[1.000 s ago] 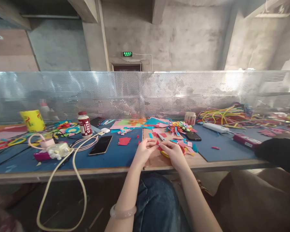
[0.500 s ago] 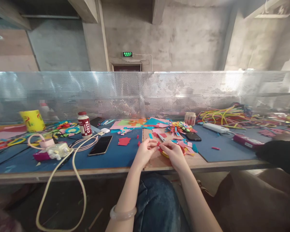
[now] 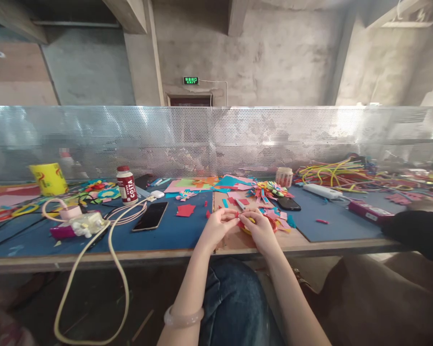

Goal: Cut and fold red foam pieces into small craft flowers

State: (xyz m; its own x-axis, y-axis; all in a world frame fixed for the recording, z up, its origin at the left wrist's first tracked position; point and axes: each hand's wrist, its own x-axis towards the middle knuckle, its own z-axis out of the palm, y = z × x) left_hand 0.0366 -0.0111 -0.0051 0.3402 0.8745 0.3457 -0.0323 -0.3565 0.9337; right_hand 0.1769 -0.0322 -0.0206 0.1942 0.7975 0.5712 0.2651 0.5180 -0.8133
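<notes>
My left hand (image 3: 222,225) and my right hand (image 3: 259,226) meet fingertip to fingertip above the front of the table. Between them they pinch a small piece of red paper (image 3: 237,215), mostly covered by the fingers. Just beyond lie scissors (image 3: 241,204), their handles hidden behind my right hand. Under and beside that hand show a red and yellow round thing (image 3: 246,231) and scraps of pink and blue paper (image 3: 282,215). Red paper squares (image 3: 185,210) rest left of my left hand. A many-coloured paper flower (image 3: 265,190) lies behind my hands.
On the left are a phone (image 3: 150,216), a Costa bottle (image 3: 126,185), a looped cable (image 3: 120,269) hanging off the edge, and a yellow tub (image 3: 49,179). To the right lie a black phone (image 3: 288,204), a white power strip (image 3: 322,191), colourful pipe cleaners (image 3: 332,173) and a neighbour's dark sleeve (image 3: 414,233).
Both hands stay almost in place. My fingers shift slightly around the red paper, and less of it shows now.
</notes>
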